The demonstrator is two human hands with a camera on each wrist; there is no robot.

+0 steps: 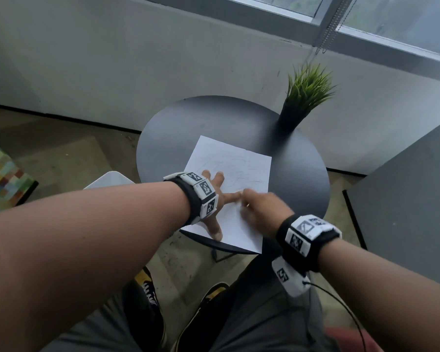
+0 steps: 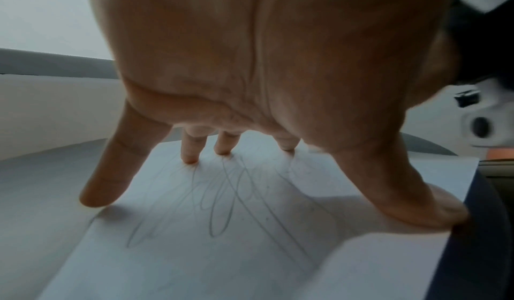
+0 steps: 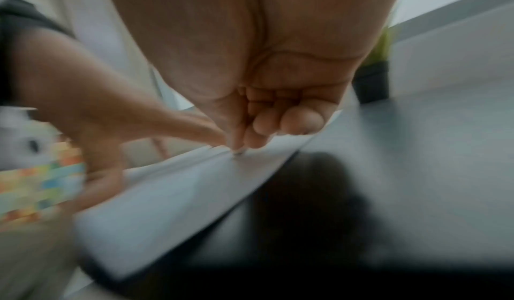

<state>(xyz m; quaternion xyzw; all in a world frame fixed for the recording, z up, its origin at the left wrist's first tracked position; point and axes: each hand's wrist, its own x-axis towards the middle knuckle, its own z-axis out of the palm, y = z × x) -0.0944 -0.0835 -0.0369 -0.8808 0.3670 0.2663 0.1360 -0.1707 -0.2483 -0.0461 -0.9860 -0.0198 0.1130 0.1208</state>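
A white sheet of paper with faint pencil scribbles lies on a round black table, its near edge overhanging the rim. My left hand lies on the sheet's left part with fingers spread and straight. In the left wrist view its fingertips and thumb press the paper. My right hand sits on the sheet just right of the left index finger and is blurred by motion. In the right wrist view its curled fingers and thumb pinch a small grey object against the paper; the blur hides what it is.
A green grass-like plant in a tall black pot stands at the table's far right. A white stool is at the left, a grey cabinet at the right, and a chequered cushion at the far left. Wall and window lie beyond.
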